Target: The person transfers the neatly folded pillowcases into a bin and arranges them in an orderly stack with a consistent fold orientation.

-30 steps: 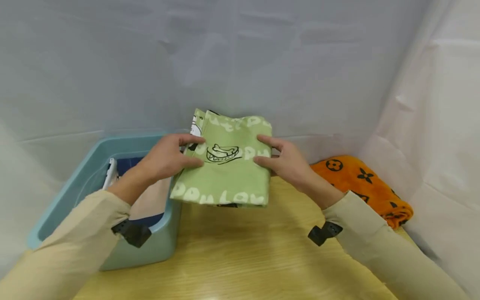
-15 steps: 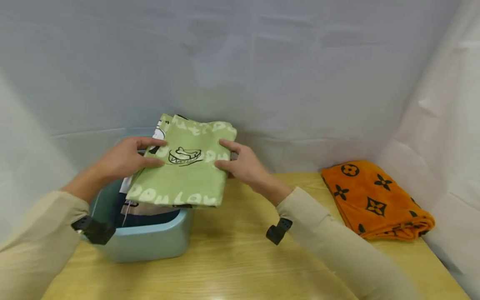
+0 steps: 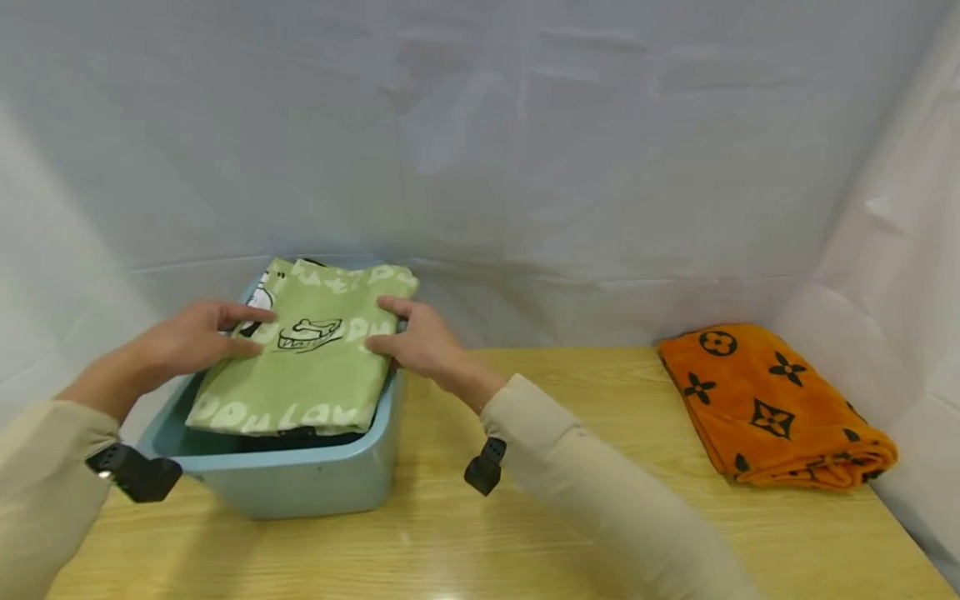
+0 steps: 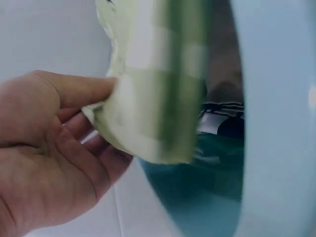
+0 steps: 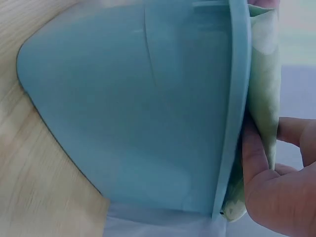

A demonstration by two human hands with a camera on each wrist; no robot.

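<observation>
A folded green cloth (image 3: 300,367) with white letters and a black drawing sits level over the light blue bin (image 3: 300,483) at the table's left. My left hand (image 3: 191,340) pinches its left edge, thumb on top. My right hand (image 3: 416,337) pinches its right edge at the bin's rim. The left wrist view shows the left hand (image 4: 54,148) with its fingers under the green cloth (image 4: 148,98) and the thumb above, over the bin (image 4: 276,123). In the right wrist view, the right hand (image 5: 276,182) grips the green cloth (image 5: 264,94) just above the bin's (image 5: 148,108) rim.
Dark folded clothes lie inside the bin under the green cloth. A folded orange towel (image 3: 772,408) with black flower marks rests at the right end of the wooden table (image 3: 570,542). White sheeting hangs close behind and on both sides.
Both hands have carried the green cloth leftward and down, from above the table's middle to over the bin's opening.
</observation>
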